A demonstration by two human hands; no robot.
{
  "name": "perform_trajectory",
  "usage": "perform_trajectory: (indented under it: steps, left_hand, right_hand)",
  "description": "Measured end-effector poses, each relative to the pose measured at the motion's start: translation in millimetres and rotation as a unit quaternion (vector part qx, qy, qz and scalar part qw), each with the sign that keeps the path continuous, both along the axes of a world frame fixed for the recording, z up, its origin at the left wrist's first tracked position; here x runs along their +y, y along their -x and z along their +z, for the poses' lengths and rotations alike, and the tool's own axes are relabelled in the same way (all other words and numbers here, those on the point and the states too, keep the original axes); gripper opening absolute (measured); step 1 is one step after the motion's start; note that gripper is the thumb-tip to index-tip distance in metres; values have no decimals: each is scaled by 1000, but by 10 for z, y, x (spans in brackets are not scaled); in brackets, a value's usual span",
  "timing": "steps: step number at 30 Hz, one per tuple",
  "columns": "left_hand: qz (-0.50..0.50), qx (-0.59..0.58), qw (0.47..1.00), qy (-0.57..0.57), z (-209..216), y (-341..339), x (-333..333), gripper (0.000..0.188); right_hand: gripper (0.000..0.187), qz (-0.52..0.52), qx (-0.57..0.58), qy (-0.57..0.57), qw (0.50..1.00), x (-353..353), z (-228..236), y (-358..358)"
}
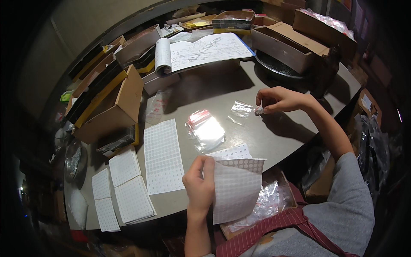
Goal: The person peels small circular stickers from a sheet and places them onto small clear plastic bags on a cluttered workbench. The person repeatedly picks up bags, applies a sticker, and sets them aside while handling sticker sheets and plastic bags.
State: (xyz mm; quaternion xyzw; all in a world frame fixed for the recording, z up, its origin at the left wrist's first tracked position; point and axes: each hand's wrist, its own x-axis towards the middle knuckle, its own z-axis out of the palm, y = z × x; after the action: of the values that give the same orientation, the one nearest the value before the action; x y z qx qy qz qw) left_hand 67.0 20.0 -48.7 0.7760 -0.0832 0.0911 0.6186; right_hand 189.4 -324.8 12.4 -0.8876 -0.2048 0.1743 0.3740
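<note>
My left hand is closed on the edge of a sheet of round stickers, which hangs tilted over the table's front edge. Behind its top, a sheet printed with small letters shows. Thumb and fingers of my right hand pinch a small whitish piece, too small to name exactly. Just left of it, a small clear plastic bag lies flat. Farther left is a pile of clear zip bags with red edges.
A sticker sheet and stacks of sheets lie at the left. Cardboard boxes line the left and back. An open pad rests at the back, beside a dark round dish. A box of plastic bags stands at my lap.
</note>
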Motion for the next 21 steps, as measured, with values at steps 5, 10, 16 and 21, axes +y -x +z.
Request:
perform_trajectory:
  steps: [5,10,16,21]
  left_hand:
    - [-16,-18,1000,12,-9,-1,-26,21]
    - [-14,-38,999,5,-24,-5,-29,20]
    - [-10,-27,1000,-13,-9,14,3,13]
    - [6,-109,991,-80,19,36,-8,8]
  right_hand:
    - [28,33,-40,61,997,-105,-36,15]
    - [28,21,-105,141,984,-81,-54,87]
    - [29,-22,-256,271,928,-134,-205,82]
    - [28,-15,-354,168,920,132,-70,254]
